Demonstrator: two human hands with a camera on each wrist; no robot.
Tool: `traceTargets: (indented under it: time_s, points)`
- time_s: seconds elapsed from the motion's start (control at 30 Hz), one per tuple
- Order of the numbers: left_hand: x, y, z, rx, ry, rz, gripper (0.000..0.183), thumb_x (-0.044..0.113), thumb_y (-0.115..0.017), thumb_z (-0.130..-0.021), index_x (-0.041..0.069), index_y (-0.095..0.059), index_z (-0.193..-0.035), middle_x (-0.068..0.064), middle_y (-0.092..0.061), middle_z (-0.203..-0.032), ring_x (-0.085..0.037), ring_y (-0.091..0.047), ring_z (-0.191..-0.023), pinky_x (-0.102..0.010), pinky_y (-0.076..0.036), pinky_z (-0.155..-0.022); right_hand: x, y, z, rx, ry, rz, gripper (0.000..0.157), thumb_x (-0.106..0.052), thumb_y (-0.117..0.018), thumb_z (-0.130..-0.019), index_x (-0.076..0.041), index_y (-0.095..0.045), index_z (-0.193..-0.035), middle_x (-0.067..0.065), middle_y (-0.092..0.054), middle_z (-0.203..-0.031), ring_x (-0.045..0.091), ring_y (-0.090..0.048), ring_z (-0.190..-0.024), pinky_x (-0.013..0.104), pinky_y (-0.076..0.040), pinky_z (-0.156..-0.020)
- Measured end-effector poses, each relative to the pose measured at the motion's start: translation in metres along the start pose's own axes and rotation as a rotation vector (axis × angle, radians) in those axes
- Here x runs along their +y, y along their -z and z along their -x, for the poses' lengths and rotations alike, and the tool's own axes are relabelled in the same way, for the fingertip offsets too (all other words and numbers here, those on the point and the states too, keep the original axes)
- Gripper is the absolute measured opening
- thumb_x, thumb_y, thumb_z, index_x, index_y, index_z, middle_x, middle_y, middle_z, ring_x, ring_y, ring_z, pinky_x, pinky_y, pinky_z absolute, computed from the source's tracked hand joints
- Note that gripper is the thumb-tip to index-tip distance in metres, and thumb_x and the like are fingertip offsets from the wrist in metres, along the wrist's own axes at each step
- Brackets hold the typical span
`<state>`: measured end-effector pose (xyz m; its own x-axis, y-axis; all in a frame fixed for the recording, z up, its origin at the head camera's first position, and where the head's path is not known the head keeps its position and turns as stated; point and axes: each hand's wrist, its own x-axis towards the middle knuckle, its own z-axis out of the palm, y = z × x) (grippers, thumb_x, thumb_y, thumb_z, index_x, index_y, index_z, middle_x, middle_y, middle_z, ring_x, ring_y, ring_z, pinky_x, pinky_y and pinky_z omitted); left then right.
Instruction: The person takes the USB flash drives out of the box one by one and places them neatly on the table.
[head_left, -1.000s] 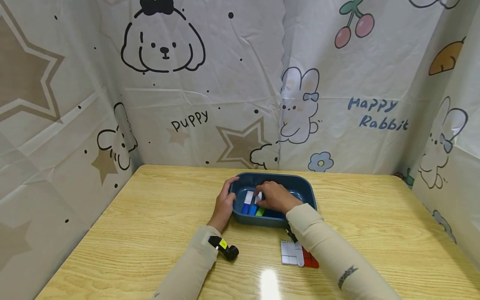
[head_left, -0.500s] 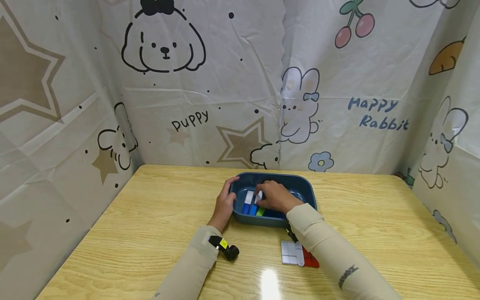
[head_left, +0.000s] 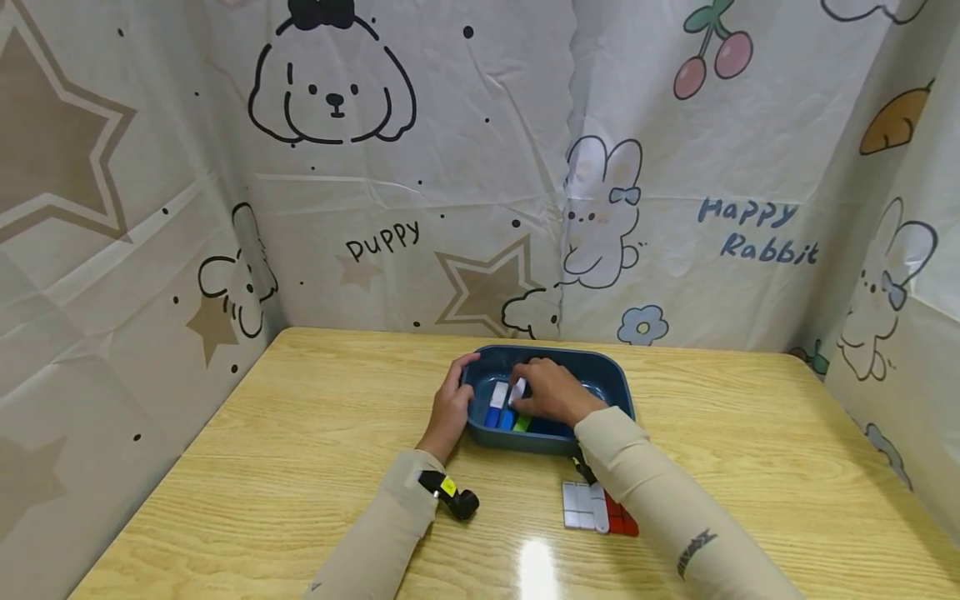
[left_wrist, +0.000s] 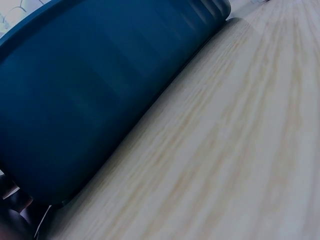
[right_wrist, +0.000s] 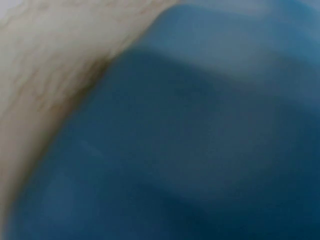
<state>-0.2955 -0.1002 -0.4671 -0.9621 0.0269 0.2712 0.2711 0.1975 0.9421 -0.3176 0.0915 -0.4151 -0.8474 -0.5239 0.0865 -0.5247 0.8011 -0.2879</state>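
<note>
In the head view, a dark blue plastic bin [head_left: 551, 351] stands toward the back of the table. My left hand [head_left: 446, 414] grips its left end, fingers over the rim; the bin's outer wall [left_wrist: 100, 90] fills much of the left wrist view. My right hand [head_left: 553, 395] reaches inside, thumb and fingertips pinching the white end of a white-and-blue stick [head_left: 517, 394]. Left of it lies another white-and-blue stick [head_left: 497, 403], white end toward the back. A green piece [head_left: 522, 423] shows to the right, partly hidden under the right hand. Blurred blue bin wall [right_wrist: 175, 135] dominates the right wrist view.
In front of the bin, a flat group of white and red pieces [head_left: 581, 505] lies on the wooden table [head_left: 300, 467], partly covered by the right sleeve. A black wrist camera [head_left: 459, 502] is strapped to the left sleeve. A printed curtain [head_left: 450, 167] encloses the back and sides.
Both hands stay almost where they were, left on the bin and right on the stick inside it. The head view has shifted very slightly.
</note>
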Motion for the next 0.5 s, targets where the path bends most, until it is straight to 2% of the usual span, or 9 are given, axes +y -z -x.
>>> traceTargets:
  time_s: [0.27,0.5]
  points:
    - [0.0003,0.0006,-0.0005,0.006,0.003,-0.012,0.056,0.006,-0.039,-0.084,0.021,-0.048,-0.137,-0.003,-0.043,-0.148,-0.023,-0.033,-0.139,-0.05,-0.022,-0.112,0.0011,0.002,-0.0019,0.019,0.007,-0.011,0.033,-0.028,-0.074,-0.083,-0.014,-0.067,-0.111,0.007,-0.064,-0.108,0.02,-0.058,-0.092,0.039,-0.049,-0.083]
    - [-0.0003,-0.0007,-0.0003,0.01,0.002,-0.018,0.057,0.005,-0.039,-0.083,0.02,-0.049,-0.137,-0.004,-0.044,-0.147,-0.024,-0.033,-0.138,-0.05,-0.023,-0.111,0.0014,0.0054,-0.0024,0.014,-0.02,-0.016,0.039,-0.031,-0.074,-0.083,-0.013,-0.066,-0.117,0.007,-0.064,-0.112,0.021,-0.058,-0.099,0.04,-0.048,-0.088]
